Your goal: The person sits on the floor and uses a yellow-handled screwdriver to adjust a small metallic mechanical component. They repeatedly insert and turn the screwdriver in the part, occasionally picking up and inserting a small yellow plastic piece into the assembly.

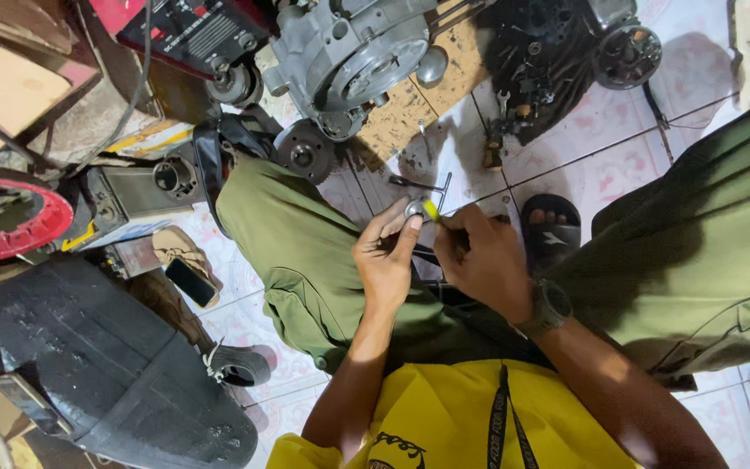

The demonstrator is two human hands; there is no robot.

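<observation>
Person sat on the patterned pink-and-white tiled floor (601, 165), knees apart in olive-green trousers (305, 252), hands working between them. Left hand (385, 260) had thumb and fingers pinched on a small round silver metal part (414, 208) — held up in the air above the floor, just in front of the knees. Right hand (483, 260), black wristwatch (550, 306) on the wrist, had its fingers closed round a small tool with a yellow-green tip (430, 209), the tip touching the metal part. Exact kind of tool too small to tell.

Step in hand, as a judgement: fine work on the small part, tool tip being set or turned against it. Next move would likely call for a steady pinch from the left hand and careful pressure from the right, so the tip doesn't slip off.

Around: grey cast-metal engine casing (349, 52) on the floor ahead, a thin T-shaped metal wrench (431, 185) lying just beyond the hands, black sandal (549, 227) to the right, black padded motorcycle seat (106, 365) at the left.
</observation>
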